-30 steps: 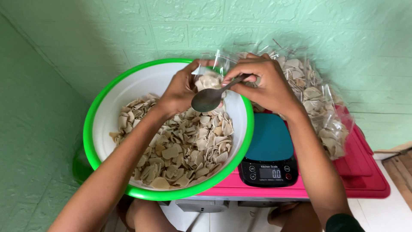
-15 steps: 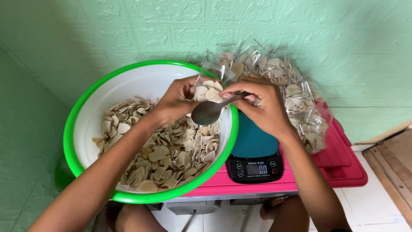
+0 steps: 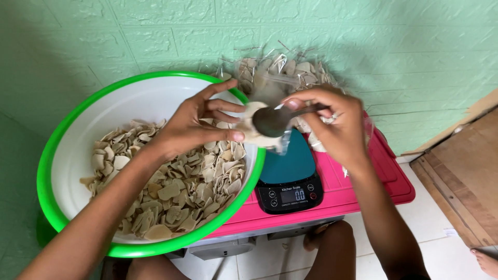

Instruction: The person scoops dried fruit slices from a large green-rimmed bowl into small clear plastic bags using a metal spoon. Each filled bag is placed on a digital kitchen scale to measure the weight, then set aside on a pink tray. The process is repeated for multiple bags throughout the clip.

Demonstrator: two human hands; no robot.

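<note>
My left hand (image 3: pixel 199 124) holds a small clear plastic bag (image 3: pixel 259 132) of pale chips at the right rim of a big white basin with a green rim (image 3: pixel 78 228). My right hand (image 3: pixel 334 124) grips a dark metal spoon (image 3: pixel 275 120) and also touches the bag, its bowl lying against the bag's mouth. Both hands hover over the basin's edge and a teal-topped black kitchen scale (image 3: pixel 290 179). The basin holds several flat beige chips (image 3: pixel 171 192).
The scale sits on a pink plastic lid (image 3: pixel 384 181). Behind it lies a heap of filled clear bags (image 3: pixel 285 70) against a green wall. My knees show below; a brown board (image 3: pixel 467 176) and another person's foot (image 3: pixel 485 262) are at right.
The view has shifted, so basin and scale sit further left. My hands carried the bag and spoon from over the basin to its right rim, above the scale.
</note>
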